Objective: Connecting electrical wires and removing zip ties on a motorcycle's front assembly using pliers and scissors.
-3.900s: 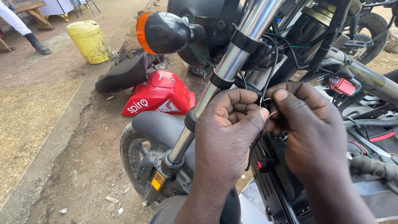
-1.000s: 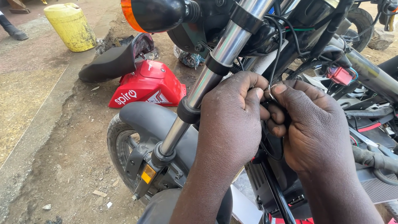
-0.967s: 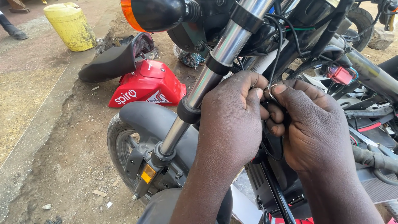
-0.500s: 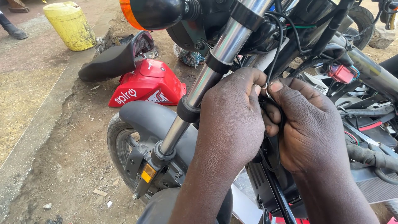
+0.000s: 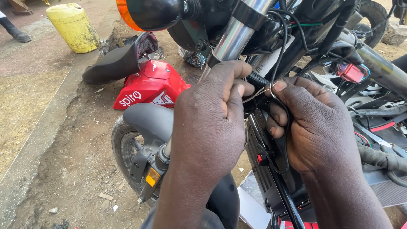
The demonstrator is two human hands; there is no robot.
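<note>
Pinching a thin pale wire (image 5: 259,91) between thumb and forefinger, the left hand (image 5: 210,123) is curled closed just beside the chrome fork tube (image 5: 232,40) of the motorcycle. Right hand (image 5: 316,123) is also clenched, fingertips meeting the same wire where it loops near a black ribbed cable sleeve (image 5: 257,79); both hands almost touch at that spot. Wire sits right behind the fork, in front of the frame's black wiring bundle (image 5: 292,29).

Around it:
- orange turn signal (image 5: 146,12) at top, above the left hand
- front wheel (image 5: 131,154) under a grey mudguard (image 5: 148,121), lower left of the hands, amber reflector (image 5: 151,177) on the fork leg
- red connector (image 5: 350,72) right of the right hand, more black and red cabling below it
- red body panel (image 5: 150,87) and black seat (image 5: 112,65) lie on the dirt ground, well apart from the hands
- yellow container (image 5: 74,27) stands at top left near the kerb; someone's dark boot (image 5: 17,34) at the far left edge

Whether the wire is tied round anything: cannot tell, fingers cover it
</note>
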